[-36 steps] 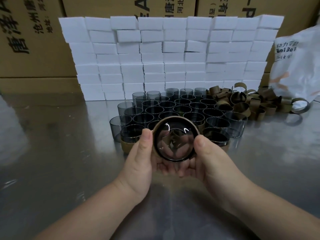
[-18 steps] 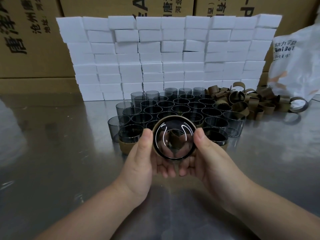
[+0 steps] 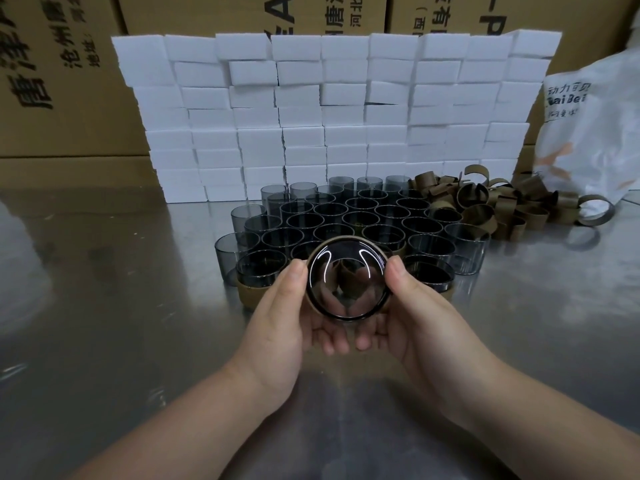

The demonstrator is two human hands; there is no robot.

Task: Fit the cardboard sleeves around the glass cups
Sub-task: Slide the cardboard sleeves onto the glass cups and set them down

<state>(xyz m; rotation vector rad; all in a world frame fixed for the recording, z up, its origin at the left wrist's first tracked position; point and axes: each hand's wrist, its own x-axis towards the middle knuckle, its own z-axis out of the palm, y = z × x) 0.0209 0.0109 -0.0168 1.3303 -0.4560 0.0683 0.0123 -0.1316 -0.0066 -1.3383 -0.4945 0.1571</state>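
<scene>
A smoky glass cup (image 3: 348, 279) is held up over the steel table, its mouth turned toward me and a brown cardboard sleeve around its wall. My left hand (image 3: 277, 317) grips its left side with the thumb on the rim, and my right hand (image 3: 412, 317) grips the right side the same way; fingers of both show through the glass underneath. Behind it stand several rows of grey glass cups (image 3: 360, 216). Two front cups, one at left (image 3: 258, 275) and one at right (image 3: 431, 277), wear sleeves. A heap of loose cardboard sleeves (image 3: 498, 206) lies at the back right.
A wall of white foam blocks (image 3: 322, 112) stands behind the cups, with large cardboard cartons (image 3: 62, 81) behind that. A white plastic bag (image 3: 595, 133) sits at the far right. The shiny steel table (image 3: 104, 323) stretches bare to the left and in front.
Both hands have tilted and slightly lifted the sleeved cup, turning its mouth more squarely toward me. The cups on the table and the sleeve heap have not moved.
</scene>
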